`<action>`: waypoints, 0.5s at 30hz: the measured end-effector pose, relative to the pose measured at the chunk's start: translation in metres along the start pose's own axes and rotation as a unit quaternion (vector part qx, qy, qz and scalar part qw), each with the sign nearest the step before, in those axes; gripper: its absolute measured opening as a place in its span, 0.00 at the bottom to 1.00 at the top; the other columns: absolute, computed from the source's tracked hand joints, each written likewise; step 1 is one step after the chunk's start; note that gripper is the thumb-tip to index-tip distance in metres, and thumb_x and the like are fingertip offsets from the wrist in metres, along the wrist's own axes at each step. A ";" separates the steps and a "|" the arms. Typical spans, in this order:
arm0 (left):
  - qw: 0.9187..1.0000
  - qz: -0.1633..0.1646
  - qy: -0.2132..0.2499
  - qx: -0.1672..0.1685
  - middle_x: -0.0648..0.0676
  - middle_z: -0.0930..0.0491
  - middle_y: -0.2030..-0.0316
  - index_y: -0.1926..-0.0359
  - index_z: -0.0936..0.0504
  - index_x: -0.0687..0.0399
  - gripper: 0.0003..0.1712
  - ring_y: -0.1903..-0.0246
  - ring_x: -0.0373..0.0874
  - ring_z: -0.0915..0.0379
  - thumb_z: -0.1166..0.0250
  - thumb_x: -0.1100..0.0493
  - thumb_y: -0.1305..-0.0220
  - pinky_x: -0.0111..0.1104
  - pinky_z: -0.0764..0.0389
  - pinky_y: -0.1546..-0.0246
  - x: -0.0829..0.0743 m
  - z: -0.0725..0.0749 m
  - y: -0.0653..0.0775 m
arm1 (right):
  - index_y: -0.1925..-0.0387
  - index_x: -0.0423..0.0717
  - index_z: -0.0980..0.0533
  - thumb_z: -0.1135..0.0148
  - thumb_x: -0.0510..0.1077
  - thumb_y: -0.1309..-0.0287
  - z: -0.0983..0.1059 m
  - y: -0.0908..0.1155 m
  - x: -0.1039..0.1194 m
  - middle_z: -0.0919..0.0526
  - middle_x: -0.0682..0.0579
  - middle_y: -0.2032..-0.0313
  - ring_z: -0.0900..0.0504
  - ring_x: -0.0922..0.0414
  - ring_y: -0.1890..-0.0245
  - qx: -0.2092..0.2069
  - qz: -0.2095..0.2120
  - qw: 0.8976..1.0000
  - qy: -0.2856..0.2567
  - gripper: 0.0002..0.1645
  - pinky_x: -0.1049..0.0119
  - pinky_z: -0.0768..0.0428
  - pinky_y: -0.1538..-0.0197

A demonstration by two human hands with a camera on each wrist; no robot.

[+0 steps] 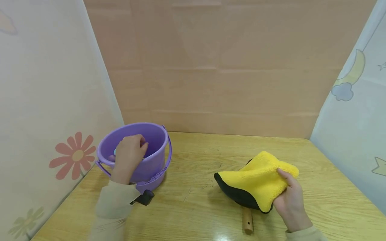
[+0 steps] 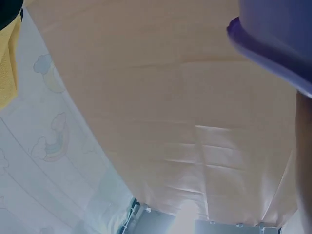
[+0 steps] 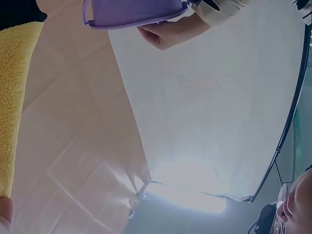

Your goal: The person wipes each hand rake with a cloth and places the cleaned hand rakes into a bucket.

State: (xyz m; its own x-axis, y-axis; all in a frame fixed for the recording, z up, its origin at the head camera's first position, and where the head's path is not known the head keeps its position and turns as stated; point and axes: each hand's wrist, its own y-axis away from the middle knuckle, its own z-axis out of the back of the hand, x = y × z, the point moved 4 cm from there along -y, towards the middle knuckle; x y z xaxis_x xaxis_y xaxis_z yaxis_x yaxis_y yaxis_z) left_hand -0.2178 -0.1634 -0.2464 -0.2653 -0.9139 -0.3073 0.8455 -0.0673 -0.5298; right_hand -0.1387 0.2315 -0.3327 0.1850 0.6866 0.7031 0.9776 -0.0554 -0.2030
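A purple bucket (image 1: pixel 150 170) stands at the left of the wooden table. My left hand (image 1: pixel 130 151) is over its mouth, fingers bent down past the near rim; whether they hold anything I cannot tell. Low in the bucket, small purple and light blue things show beside the hand. On the right, my right hand (image 1: pixel 290 197) grips a yellow cloth (image 1: pixel 256 177) with a black underside, thumb on top. The cloth drapes over a wooden handle (image 1: pixel 248 221), whose far end is hidden. The right wrist view shows the cloth's yellow pile (image 3: pixel 19 97) with the thumb at its edge.
The wooden table (image 1: pixel 193 157) is backed by a brown paper-like wall (image 1: pixel 217 67). Pale printed sheets (image 1: pixel 45 83) stand along the left and right sides. The bucket's handle (image 1: pixel 169 150) hangs down at its side.
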 end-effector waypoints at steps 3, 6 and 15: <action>0.996 -0.032 0.024 -0.079 0.60 0.22 0.77 0.74 0.21 0.65 0.05 0.75 0.57 0.26 0.38 0.65 0.46 0.46 0.27 0.74 -0.017 0.004 0.006 | 0.51 0.50 0.42 0.65 0.39 0.31 0.003 0.001 0.005 0.36 0.58 0.54 0.33 0.63 0.54 -0.010 0.015 1.000 -0.006 0.10 0.69 0.34 0.48; 0.985 -0.072 0.046 -0.149 0.59 0.24 0.80 0.76 0.21 0.65 0.05 0.77 0.56 0.28 0.38 0.66 0.47 0.44 0.28 0.75 -0.034 0.007 0.012 | 0.52 0.49 0.41 0.65 0.38 0.31 0.007 0.003 0.010 0.35 0.57 0.55 0.33 0.62 0.55 -0.023 0.031 0.998 -0.040 0.09 0.67 0.34 0.49; 0.956 -0.191 0.065 -0.212 0.54 0.24 0.82 0.80 0.22 0.62 0.05 0.81 0.47 0.32 0.34 0.68 0.52 0.34 0.29 0.79 -0.083 -0.007 0.033 | 0.52 0.48 0.40 0.66 0.36 0.32 0.021 0.007 0.030 0.33 0.54 0.54 0.32 0.59 0.52 -0.058 0.074 0.984 -0.149 0.10 0.63 0.39 0.44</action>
State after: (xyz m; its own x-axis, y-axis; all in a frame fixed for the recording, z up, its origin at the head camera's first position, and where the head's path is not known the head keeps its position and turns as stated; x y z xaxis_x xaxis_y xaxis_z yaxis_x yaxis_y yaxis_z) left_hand -0.1714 -0.0873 -0.2440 -0.5960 -0.7957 -0.1082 0.4189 -0.1931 -0.8873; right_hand -0.1280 0.2668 -0.3271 0.3053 0.8462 0.4367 0.9502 -0.2411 -0.1972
